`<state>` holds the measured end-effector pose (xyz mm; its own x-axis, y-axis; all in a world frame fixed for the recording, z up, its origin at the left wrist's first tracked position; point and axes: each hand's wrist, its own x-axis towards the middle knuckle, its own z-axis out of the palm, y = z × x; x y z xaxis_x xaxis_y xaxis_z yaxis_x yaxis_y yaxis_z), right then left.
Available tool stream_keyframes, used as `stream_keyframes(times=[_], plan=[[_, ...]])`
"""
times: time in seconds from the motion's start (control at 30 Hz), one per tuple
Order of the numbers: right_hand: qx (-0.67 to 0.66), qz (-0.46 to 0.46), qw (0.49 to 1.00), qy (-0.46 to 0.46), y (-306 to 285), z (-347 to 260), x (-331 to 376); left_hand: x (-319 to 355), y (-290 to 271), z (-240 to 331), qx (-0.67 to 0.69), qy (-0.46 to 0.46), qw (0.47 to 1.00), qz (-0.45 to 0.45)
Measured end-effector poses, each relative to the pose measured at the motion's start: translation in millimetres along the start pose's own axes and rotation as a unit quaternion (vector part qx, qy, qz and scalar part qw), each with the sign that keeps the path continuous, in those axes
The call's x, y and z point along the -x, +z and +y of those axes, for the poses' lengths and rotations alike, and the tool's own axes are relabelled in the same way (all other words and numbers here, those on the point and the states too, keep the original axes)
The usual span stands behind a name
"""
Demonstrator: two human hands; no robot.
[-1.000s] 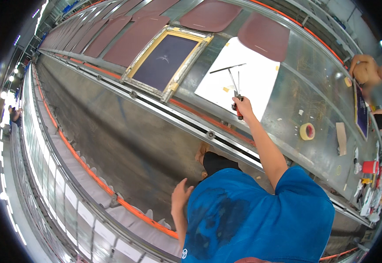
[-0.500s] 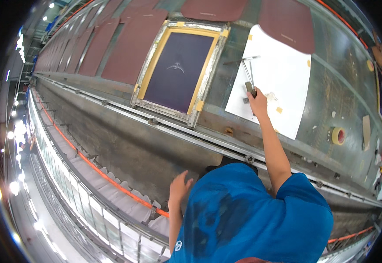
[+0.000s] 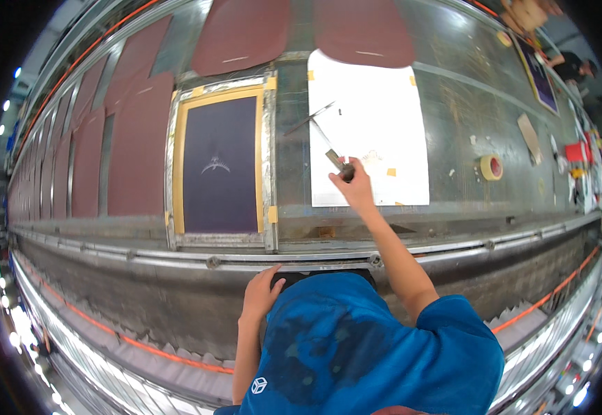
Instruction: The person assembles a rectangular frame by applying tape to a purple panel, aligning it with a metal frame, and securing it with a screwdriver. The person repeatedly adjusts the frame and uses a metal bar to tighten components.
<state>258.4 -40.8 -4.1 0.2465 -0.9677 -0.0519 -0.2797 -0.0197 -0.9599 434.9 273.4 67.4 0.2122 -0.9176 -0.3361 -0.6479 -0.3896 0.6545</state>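
My right hand is closed around the dark end of a tool with a brownish block-like body. A thin metal rod runs from it to a dark crosspiece. It lies over a white sheet taped on the table; a faint drawing shows near my fingers. My left hand holds nothing, fingers apart, close to the table's front rail. Left of the sheet lies a screen-printing frame with yellow tape inside its edges and a dark purple mesh bearing a pale curved design.
Maroon panels cover the table's left, with two more beyond the sheet. A tape roll and a cardboard strip lie at right. Another frame and a person are at the far right.
My view has swung so the table now lies level. My left hand has come up toward the front rail. My right hand still holds the tool, now tilted the other way over the sheet.
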Motion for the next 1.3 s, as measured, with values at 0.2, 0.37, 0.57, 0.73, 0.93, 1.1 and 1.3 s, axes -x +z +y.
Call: stream_keyframes(times=[0.2, 0.37, 0.57, 0.73, 0.93, 1.1, 1.3], plan=[[0.125, -0.033, 0.990, 0.047, 92.4, -15.2, -22.7, -42.2, -95.7, -36.9, -0.045, 0.057, 0.997, -0.027], [0.266, 0.045, 0.963, -0.017, 141.8, -22.6, -49.9, -97.4, -157.1, -106.7, -0.107, 0.174, 0.979, -0.020], [0.367, 0.099, 0.923, -0.063, 171.3, -15.6, -62.7, -164.8, -133.6, -154.2, -0.195, 0.207, 0.958, 0.046], [0.455, 0.049, 0.889, -0.032, 205.1, -18.4, -44.5, -237.2, -99.4, -176.3, -0.247, 0.218, 0.940, 0.090], [0.401, 0.116, 0.908, -0.036, 212.8, -5.0, -39.4, -257.8, -88.4, -182.7, -0.310, 0.171, 0.933, 0.059], [0.382, 0.134, 0.913, -0.061, 211.0, 7.1, -39.9, -259.6, -86.1, -184.0, -0.307, 0.169, 0.935, 0.043], [0.367, 0.110, 0.923, -0.035, 212.8, 0.3, -37.9, -255.9, -87.0, -183.3, -0.310, 0.161, 0.936, 0.034]])
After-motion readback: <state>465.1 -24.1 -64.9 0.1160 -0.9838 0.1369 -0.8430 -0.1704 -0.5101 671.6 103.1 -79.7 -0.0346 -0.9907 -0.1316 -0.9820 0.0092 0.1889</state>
